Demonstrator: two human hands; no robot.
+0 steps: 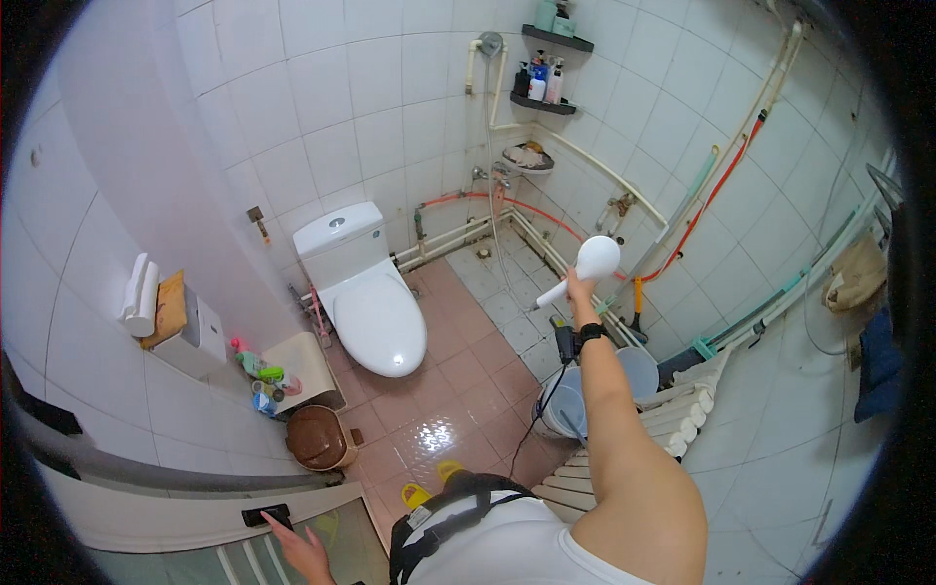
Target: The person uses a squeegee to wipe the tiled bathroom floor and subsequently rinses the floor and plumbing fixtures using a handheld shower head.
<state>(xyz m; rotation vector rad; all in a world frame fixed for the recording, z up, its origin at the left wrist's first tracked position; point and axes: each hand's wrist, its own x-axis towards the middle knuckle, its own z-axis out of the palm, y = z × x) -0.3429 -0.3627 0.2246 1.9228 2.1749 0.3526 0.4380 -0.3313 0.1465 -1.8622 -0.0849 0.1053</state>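
Note:
My right hand (579, 287) reaches forward and is closed round a white round-headed thing with a straight handle (598, 257). It resembles a water scoop, and its handle points down to the left. A black band circles that wrist, and a black device with a cable (565, 341) sits beside it. At the lower left, my left hand (304, 552) has its fingers stretched out. One fingertip touches the black handle (266, 515) on the pale door (185, 522).
A white toilet (380, 322) stands ahead, its lid down. Buckets (561, 402) are below my right forearm, near a white slatted panel (673, 429). A brown bin (317, 439) stands at left. Bottles fill a corner shelf (543, 103); a red hose (702, 205) runs along the wall.

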